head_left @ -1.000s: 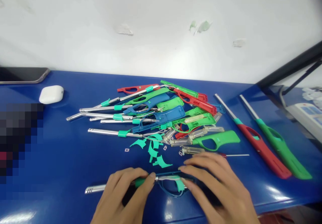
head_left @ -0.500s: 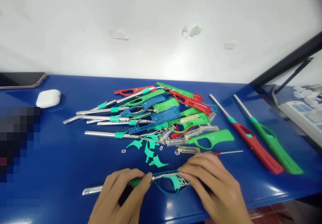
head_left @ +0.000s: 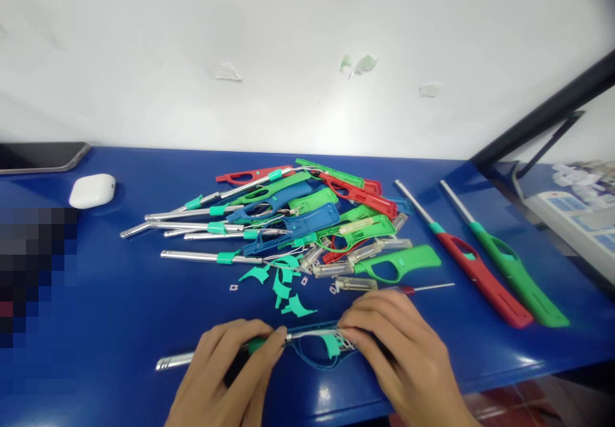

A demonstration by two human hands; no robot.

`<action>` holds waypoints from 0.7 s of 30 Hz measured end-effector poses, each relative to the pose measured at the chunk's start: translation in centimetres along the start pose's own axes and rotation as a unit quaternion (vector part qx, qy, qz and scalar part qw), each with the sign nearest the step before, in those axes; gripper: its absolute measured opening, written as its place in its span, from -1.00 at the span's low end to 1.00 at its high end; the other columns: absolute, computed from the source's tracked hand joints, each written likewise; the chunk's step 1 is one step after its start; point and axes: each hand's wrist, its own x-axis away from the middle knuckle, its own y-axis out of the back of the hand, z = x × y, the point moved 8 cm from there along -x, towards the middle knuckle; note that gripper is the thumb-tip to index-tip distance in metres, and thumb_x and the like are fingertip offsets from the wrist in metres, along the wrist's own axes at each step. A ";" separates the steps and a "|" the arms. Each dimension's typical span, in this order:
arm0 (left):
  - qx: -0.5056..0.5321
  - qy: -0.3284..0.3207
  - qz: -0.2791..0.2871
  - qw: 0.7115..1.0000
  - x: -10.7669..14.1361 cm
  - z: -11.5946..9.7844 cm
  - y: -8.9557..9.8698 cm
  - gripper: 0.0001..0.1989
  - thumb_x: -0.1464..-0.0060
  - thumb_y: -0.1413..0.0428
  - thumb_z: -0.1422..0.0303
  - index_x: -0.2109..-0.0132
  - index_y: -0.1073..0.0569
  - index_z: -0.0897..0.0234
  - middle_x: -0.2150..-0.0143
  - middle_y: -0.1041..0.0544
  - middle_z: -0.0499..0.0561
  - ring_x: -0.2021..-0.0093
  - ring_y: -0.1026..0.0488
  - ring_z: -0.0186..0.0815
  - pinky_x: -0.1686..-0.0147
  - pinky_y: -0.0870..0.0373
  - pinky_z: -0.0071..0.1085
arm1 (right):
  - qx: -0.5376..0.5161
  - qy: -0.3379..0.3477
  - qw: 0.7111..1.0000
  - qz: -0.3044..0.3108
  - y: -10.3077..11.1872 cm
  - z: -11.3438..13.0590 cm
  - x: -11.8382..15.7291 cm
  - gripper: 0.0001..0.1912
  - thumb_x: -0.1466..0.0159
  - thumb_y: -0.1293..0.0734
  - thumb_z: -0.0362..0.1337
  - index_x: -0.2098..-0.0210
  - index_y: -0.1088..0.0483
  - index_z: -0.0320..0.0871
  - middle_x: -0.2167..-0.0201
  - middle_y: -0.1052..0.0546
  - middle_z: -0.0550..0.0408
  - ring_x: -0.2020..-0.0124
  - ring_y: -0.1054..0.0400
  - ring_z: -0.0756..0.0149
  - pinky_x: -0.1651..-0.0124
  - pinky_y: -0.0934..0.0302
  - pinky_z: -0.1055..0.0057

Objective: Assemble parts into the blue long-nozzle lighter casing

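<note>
Left hand [head_left: 229, 368] clamped around metal tube [head_left: 175, 361]; right hand [head_left: 400, 353] closed on blue shell [head_left: 318, 366], teal trigger [head_left: 331, 345] between hands. All at near side of tabletop [head_left: 115, 305], in front of piled lighter parts [head_left: 314, 219].

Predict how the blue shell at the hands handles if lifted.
The blue shell is likely light: its loop is thin and may flex. The shiny metal tube in line with it looks stiff, perhaps making that end heavier. The pale wires seem floppy, perhaps slipping out if tipped.
</note>
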 end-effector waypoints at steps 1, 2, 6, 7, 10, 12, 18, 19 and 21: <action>0.000 -0.003 -0.003 1.000 -0.1 -0.1 0.0 -0.64 -0.39 -0.06 0.55 -0.22 -0.50 0.15 -0.06 -0.43 0.05 -0.08 -0.39 -0.29 -0.15 -0.33 -0.38 | -0.005 -0.006 1.000 -0.001 0.0 -0.1 0.0 -0.93 -0.50 -0.32 -0.39 0.11 -0.40 -0.08 0.21 -0.59 0.21 0.12 -0.42 0.34 -0.09 -0.19 0.37; 0.001 -0.007 -0.006 1.000 -0.1 -0.2 0.1 -0.65 -0.39 -0.06 0.55 -0.21 -0.50 0.16 -0.06 -0.43 0.06 -0.07 -0.39 -0.30 -0.14 -0.34 -0.38 | -0.009 -0.012 1.000 -0.003 0.0 -0.2 0.0 -0.93 -0.49 -0.33 -0.38 0.12 -0.39 -0.08 0.22 -0.59 0.21 0.13 -0.41 0.35 -0.07 -0.19 0.36; 0.003 -0.006 -0.013 1.000 -0.3 -0.3 0.2 -0.67 -0.40 -0.05 0.53 -0.19 -0.50 0.16 -0.06 -0.44 0.05 -0.06 -0.40 -0.32 -0.12 -0.35 -0.41 | -0.014 -0.023 1.000 -0.009 0.0 -0.3 -0.2 -0.94 -0.49 -0.34 -0.35 0.14 -0.40 -0.07 0.24 -0.58 0.22 0.14 -0.42 0.34 -0.06 -0.21 0.35; 0.002 -0.004 -0.014 1.000 -0.3 -0.3 0.2 -0.67 -0.41 -0.04 0.53 -0.19 -0.51 0.15 -0.06 -0.44 0.04 -0.05 -0.40 -0.32 -0.12 -0.35 -0.41 | -0.014 -0.023 1.000 -0.013 0.0 -0.2 -0.2 -0.95 -0.49 -0.35 -0.34 0.15 -0.40 -0.07 0.24 -0.58 0.21 0.14 -0.42 0.34 -0.05 -0.22 0.35; -0.003 0.001 -0.012 1.000 -0.5 -0.4 0.3 -0.69 -0.42 -0.04 0.50 -0.19 -0.51 0.13 -0.05 -0.45 0.02 -0.04 -0.41 -0.33 -0.12 -0.34 -0.42 | -0.015 -0.027 0.999 -0.019 0.2 -0.2 -0.1 -0.95 -0.48 -0.36 -0.33 0.15 -0.40 -0.07 0.25 -0.57 0.19 0.14 -0.42 0.32 -0.03 -0.25 0.34; -0.004 0.004 -0.013 1.000 -0.6 -0.5 0.4 -0.70 -0.43 -0.03 0.47 -0.18 -0.51 0.12 -0.04 -0.45 0.02 -0.04 -0.41 -0.33 -0.12 -0.34 -0.43 | -0.011 -0.028 0.999 -0.021 0.2 -0.2 -0.1 -0.95 -0.48 -0.37 -0.33 0.15 -0.40 -0.07 0.25 -0.57 0.19 0.13 -0.43 0.30 -0.03 -0.25 0.33; -0.014 0.003 -0.032 0.999 -0.8 -0.8 0.7 -0.72 -0.43 -0.03 0.47 -0.15 -0.52 0.13 -0.04 -0.47 0.01 -0.03 -0.43 -0.33 -0.08 -0.38 -0.42 | -0.012 -0.025 0.999 -0.026 0.2 -0.2 0.0 -0.94 -0.48 -0.36 -0.34 0.14 -0.40 -0.06 0.25 -0.57 0.18 0.14 -0.42 0.29 -0.01 -0.26 0.31; -0.020 0.002 -0.032 0.999 -0.8 -0.8 0.7 -0.73 -0.44 -0.03 0.45 -0.15 -0.52 0.13 -0.04 -0.48 0.01 -0.02 -0.44 -0.32 -0.07 -0.39 -0.41 | -0.012 -0.024 0.999 -0.026 0.2 -0.2 0.0 -0.94 -0.47 -0.36 -0.35 0.14 -0.40 -0.06 0.25 -0.56 0.18 0.14 -0.42 0.28 -0.01 -0.26 0.30; -0.030 0.000 -0.033 0.999 -0.9 -0.8 0.7 -0.73 -0.45 -0.02 0.42 -0.16 -0.51 0.13 -0.02 -0.49 0.01 -0.02 -0.46 -0.31 -0.05 -0.43 -0.40 | -0.012 -0.023 0.999 -0.025 0.2 -0.2 0.0 -0.93 -0.47 -0.36 -0.36 0.14 -0.40 -0.06 0.25 -0.56 0.18 0.14 -0.41 0.28 -0.01 -0.26 0.28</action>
